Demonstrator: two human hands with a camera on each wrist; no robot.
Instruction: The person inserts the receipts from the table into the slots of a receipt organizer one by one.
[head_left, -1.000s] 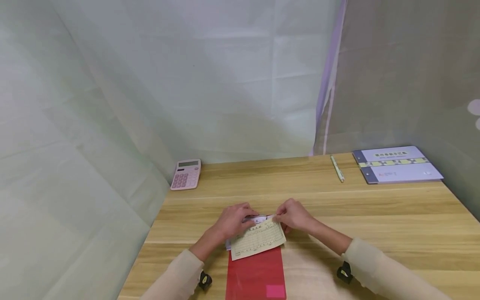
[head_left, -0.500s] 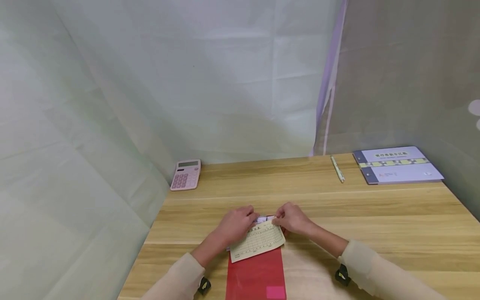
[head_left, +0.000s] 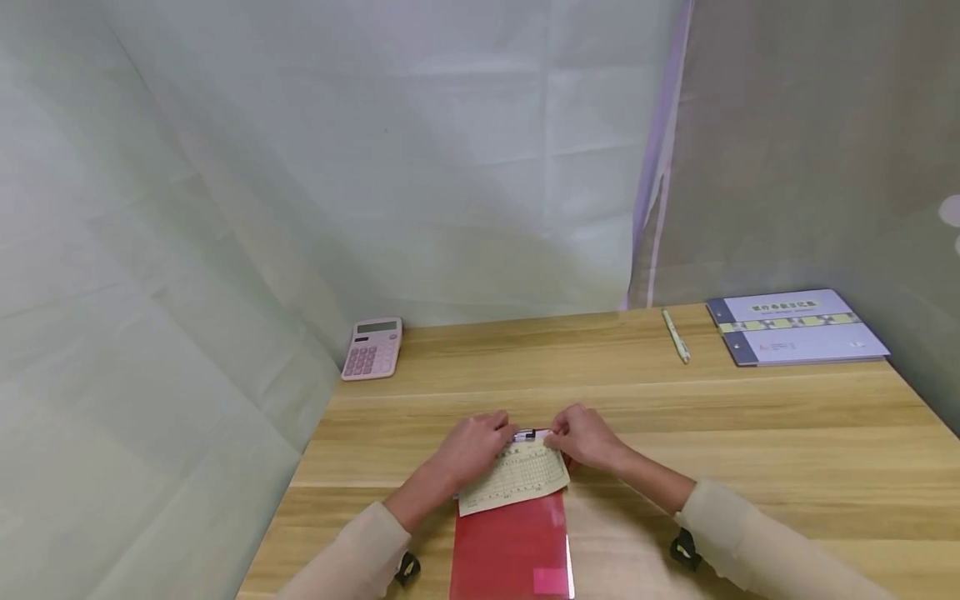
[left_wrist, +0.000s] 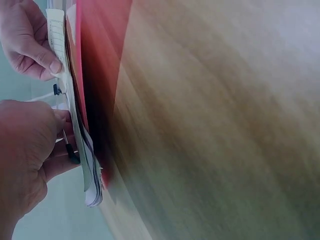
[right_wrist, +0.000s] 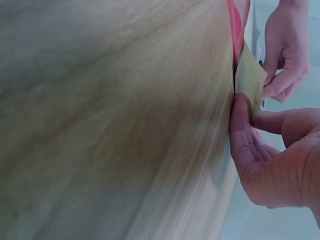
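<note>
A red folder [head_left: 510, 542] with a pink label lies in front of me, its far end under a thin stack of papers [left_wrist: 94, 192]. Across that stack slants a pale yellow printed slip [head_left: 517, 482]. My left hand [head_left: 474, 450] covers the slip's upper left part and holds the wire clip [left_wrist: 64, 136] with black ends at the folder's top. Its thumb and fingers sit around the wire in the left wrist view. The upper right corner of the slip is pinched between thumb and fingers of my right hand [head_left: 588, 437], seen closely in the right wrist view.
A pink calculator [head_left: 372, 348] lies at the back left of the wooden table [head_left: 750, 450]. Toward the back right are a pen [head_left: 676, 337] and a bound ledger [head_left: 798, 327]. Pale curtains [head_left: 465, 167] rise directly behind the table's far edge.
My left hand has turned inward over the slip, its fingertips now at the clip, whose dark end shows more. The slip's lower edge has shifted slightly; the right hand keeps its pinch.
</note>
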